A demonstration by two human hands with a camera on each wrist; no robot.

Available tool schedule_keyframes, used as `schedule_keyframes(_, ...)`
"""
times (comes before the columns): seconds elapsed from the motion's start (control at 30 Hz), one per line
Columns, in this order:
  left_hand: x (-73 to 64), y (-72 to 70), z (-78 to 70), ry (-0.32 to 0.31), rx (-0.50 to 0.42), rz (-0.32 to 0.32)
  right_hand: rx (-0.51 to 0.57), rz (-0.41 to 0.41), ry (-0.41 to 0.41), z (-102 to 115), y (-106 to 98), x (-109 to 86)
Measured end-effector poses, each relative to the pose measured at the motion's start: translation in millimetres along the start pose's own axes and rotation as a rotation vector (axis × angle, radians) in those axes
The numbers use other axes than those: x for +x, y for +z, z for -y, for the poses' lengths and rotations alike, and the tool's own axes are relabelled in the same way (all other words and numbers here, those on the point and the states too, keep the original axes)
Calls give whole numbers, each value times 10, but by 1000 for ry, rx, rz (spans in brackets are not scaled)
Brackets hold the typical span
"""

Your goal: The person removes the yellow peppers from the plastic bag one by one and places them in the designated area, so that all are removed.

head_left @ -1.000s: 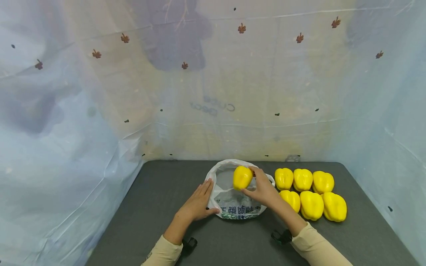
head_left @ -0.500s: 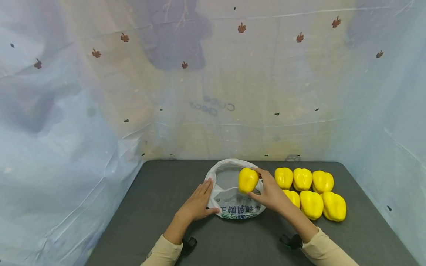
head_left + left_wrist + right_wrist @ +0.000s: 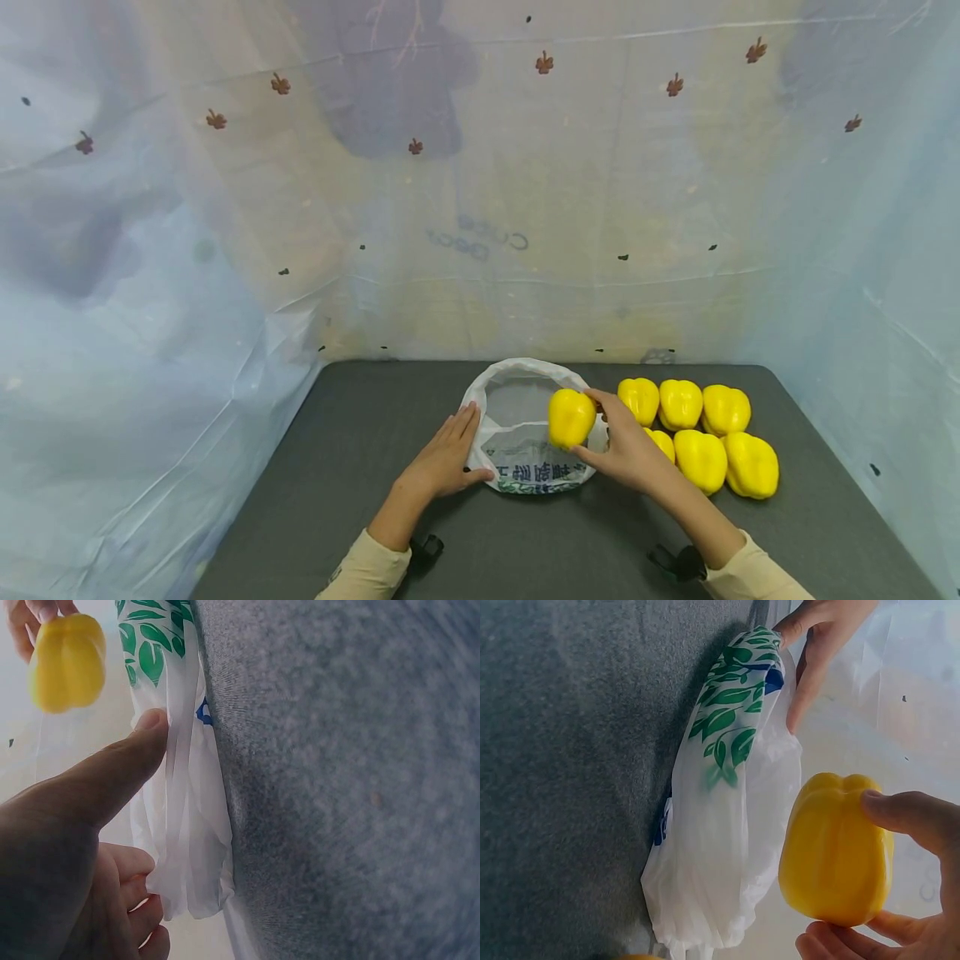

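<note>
A white plastic bag (image 3: 517, 432) with green leaves and blue lettering stands on the dark table, its mouth spread wide and facing up. Against the bag's left side rests my left hand (image 3: 442, 460), fingers extended along the rim and thumb apart; the left wrist view shows that thumb touching the plastic. My right hand (image 3: 626, 442) holds a yellow bell pepper (image 3: 572, 418) between thumb and fingers, over the right part of the bag's mouth. In the right wrist view the same pepper (image 3: 836, 851) hangs beside the bag (image 3: 720, 802).
Several more yellow bell peppers (image 3: 701, 460) sit in two rows right of the bag, the near left one partly hidden by my right hand. Pale printed sheeting (image 3: 480, 208) hangs behind and on both sides of the dark table (image 3: 367, 417).
My right hand has moved right and slightly toward me with the bell pepper, from over the middle of the bag's mouth to its right side. My left hand has stayed in place.
</note>
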State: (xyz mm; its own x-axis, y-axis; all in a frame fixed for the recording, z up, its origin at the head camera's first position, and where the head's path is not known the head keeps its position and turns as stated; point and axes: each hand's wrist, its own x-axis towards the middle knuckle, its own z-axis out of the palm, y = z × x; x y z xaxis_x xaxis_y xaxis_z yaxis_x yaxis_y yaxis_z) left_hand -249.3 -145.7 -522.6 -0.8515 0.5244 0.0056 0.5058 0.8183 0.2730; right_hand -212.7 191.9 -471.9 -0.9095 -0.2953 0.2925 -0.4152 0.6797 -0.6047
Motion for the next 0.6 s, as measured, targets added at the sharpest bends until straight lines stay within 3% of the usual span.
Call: schedule_keyframes(0.6,3,19,21,2,1,-5,-46,6,-54,-31,-147,-258)
